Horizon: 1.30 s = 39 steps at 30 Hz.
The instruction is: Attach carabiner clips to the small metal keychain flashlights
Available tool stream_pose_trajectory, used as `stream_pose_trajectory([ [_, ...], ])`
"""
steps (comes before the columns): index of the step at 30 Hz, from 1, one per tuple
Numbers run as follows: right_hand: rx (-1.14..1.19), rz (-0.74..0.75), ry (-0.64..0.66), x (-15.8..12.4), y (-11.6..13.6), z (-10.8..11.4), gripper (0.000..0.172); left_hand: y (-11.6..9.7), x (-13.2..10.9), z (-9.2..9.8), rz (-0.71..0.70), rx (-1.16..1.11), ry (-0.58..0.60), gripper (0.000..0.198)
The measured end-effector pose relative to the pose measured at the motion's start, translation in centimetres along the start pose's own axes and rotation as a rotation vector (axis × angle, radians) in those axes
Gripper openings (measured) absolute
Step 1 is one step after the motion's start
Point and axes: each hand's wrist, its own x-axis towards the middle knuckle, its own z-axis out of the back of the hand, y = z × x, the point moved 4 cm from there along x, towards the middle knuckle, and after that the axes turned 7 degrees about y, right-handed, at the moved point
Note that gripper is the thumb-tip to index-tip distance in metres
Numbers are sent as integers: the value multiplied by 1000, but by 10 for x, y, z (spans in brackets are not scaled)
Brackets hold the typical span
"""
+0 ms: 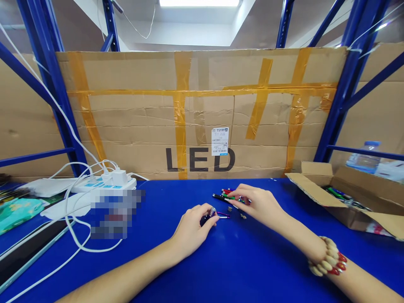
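My left hand point(196, 224) is closed around a dark, pen-like piece point(204, 219) with a clear, shiny end by the index finger; most of it is hidden in the palm. By its thumb tip lies a thin purple and white pen part point(224, 216). My right hand point(257, 203) is over a small group of pens, thumb and index finger closed about a black pen point(219, 197). A red pen point(226, 191) and a green one point(229, 195) lie right behind, partly covered by the fingers. Two small metallic pieces point(243, 216) sit between my hands.
An open cardboard box point(341, 212) with pens inside stands at the right. On the left are a white power strip point(126, 183), looping white cables point(75, 240) and a dark flat panel point(31, 248). A large taped cardboard sheet point(142, 126) walls off the back of the blue table point(202, 277).
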Motion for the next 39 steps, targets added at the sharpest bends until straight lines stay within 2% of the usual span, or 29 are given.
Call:
stream_pose_trajectory([
  [4, -95, -108, 159, 1, -7, -7, 15, 0, 0, 0, -9, 14, -6, 20],
  [7, -92, -156, 206, 0, -11, -12, 15, 0, 0, 0, -14, -3, -6, 19],
  [10, -72, -180, 234, -1, -15, -17, 6, 0, 1, 0, -20, -5, -7, 18],
  [17, 166, -129, 247, -1, -20, -27, 5, 1, 1, 0, -24, -7, -6, 19],
  [22, 269, -49, 268, -2, -6, -38, 12, 1, 1, -1, -43, -12, 0, 18],
  [24, 269, -51, 225, -1, -1, -36, 13, 1, 1, -1, -46, -14, -4, 18],
  [26, 290, -78, 125, 0, 2, -29, 13, 2, 1, -1, -48, -14, -2, 19],
  [29, 468, -103, 36, 1, 4, -18, 17, 3, 2, -2, -39, -1, 7, 20],
  [33, 741, -67, 124, 2, 13, -22, 27, 5, 2, -3, -29, 27, 19, 18],
  [35, 796, -36, 159, 1, 19, -29, 27, 5, 2, -3, -35, 44, 22, 17],
  [39, 824, -18, 129, 0, 24, -40, 24, 3, 2, -2, -41, 47, 29, 15],
])
